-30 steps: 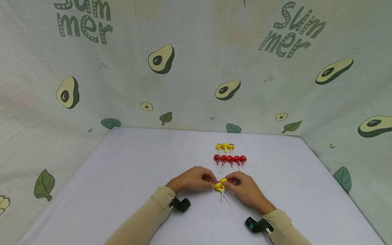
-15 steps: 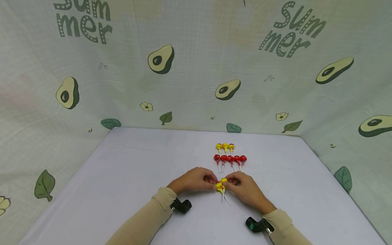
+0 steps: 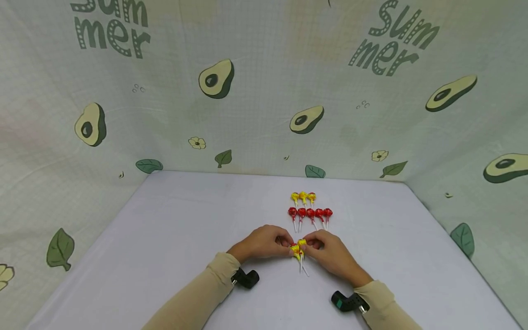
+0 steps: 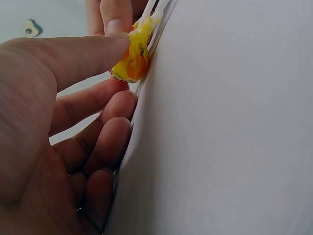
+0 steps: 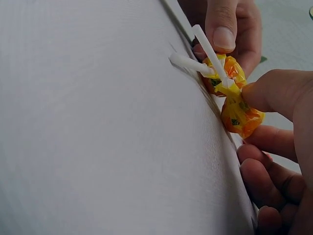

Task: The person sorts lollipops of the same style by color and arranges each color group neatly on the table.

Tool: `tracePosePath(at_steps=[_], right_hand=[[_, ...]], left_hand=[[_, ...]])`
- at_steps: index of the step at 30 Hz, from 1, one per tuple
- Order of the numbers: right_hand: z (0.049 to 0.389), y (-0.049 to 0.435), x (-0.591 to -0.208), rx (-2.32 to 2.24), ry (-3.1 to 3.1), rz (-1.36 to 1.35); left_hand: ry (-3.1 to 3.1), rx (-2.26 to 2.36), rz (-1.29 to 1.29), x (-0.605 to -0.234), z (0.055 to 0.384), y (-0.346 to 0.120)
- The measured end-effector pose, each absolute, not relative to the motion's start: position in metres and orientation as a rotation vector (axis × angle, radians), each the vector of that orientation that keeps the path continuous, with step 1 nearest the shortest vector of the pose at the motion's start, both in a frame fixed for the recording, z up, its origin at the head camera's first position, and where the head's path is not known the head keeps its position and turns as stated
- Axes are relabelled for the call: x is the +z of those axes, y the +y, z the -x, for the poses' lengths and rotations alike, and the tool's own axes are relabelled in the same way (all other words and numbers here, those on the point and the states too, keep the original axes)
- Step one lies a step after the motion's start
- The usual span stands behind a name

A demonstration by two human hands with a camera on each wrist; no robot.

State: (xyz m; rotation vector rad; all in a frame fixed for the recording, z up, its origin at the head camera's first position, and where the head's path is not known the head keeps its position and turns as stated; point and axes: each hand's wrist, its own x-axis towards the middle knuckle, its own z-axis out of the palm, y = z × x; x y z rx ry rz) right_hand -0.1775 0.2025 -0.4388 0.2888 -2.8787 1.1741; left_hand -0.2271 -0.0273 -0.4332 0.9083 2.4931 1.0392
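Two yellow-wrapped lollipops meet between my hands, low in the middle of the head view. My left hand (image 3: 266, 241) pinches one lollipop (image 4: 131, 63) by its wrapped head, thumb on one side and index finger on the other. My right hand (image 3: 330, 253) pinches the other lollipop (image 5: 241, 117) the same way. Their heads sit side by side, and the white sticks point toward me, crossing near the ends. In the right wrist view, both heads are close over the white table, the left one partly behind the right one.
Beyond my hands lies a row of several red lollipops (image 3: 310, 213) with sticks toward me. Behind it is a row of 3 yellow lollipops (image 3: 303, 196). The white table (image 3: 198, 206) ends at an avocado-print cloth (image 3: 255, 137) at the back and sides.
My left hand has shifted slightly right with its lollipop, bringing it closer to the right one. The sticks stand nearer together. The rows behind have not moved.
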Motion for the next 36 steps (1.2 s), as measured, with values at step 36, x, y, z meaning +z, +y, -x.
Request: tracePosePath(at_steps=[36], right_hand=[[0.1745,0.2070,-0.4369,1.113,-2.837,-0.438]], left_hand=[[2.535,0.980,-0.950,-0.4351,0.2279,-0.0260]])
